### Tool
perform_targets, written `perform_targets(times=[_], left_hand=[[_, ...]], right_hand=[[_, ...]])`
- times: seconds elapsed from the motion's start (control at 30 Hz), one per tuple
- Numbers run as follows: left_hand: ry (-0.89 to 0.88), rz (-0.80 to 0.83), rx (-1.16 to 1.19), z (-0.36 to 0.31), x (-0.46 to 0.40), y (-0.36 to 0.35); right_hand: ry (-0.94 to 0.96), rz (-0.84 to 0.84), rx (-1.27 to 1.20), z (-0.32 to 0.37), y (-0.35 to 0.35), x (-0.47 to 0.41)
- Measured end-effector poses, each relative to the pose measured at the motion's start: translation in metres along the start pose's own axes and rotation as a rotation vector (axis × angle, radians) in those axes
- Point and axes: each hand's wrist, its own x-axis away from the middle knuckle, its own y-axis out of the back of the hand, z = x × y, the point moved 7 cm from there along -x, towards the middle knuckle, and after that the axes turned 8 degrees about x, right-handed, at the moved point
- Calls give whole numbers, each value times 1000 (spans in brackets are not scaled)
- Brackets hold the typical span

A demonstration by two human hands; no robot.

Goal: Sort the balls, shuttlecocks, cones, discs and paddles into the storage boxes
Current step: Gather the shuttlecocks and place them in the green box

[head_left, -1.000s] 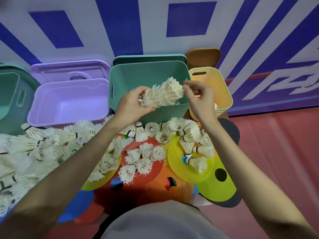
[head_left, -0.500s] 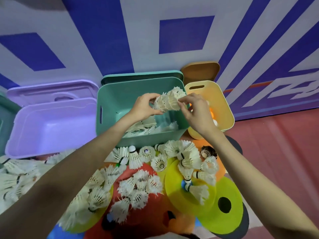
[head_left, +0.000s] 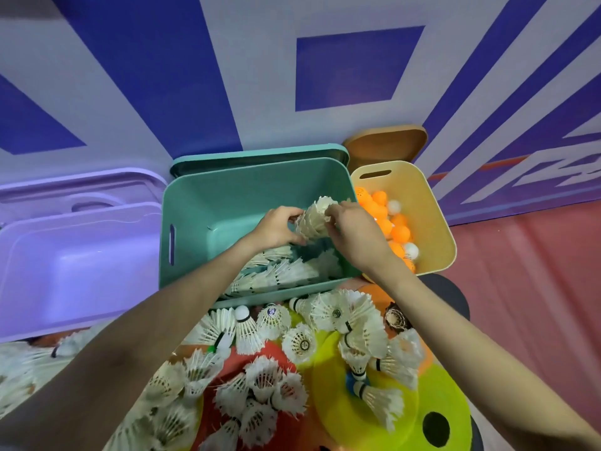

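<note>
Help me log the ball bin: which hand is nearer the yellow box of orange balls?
Right. The right hand is by the yellow box's near wall, over the green box; the left hand is farther left, across the shuttlecock stack.

Sports hall, painted wall [head_left: 227, 76], red court floor [head_left: 527, 288]
</note>
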Motion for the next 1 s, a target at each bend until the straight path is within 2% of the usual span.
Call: perform_targets(times=[0.23,0.37,0.53,0.73,0.9,1.0], left_hand=[[68,33,-170,21,-7,-5],[45,13,-287,24,-7,-1],[90,62,-420,33,-7,0],[149,109,-484,40,-5,-8],[172,210,-362,41,2,-17],[175,197,-390,38,8,-16]], right_hand=[[93,217,211,14,-12,-19],[82,339,222,10,-22,-27],[109,396,236,13,-38,-32],[96,420,292,7,-54,-36],[129,471,321,11,-56,-30],[122,528,322,13,-58,-26]])
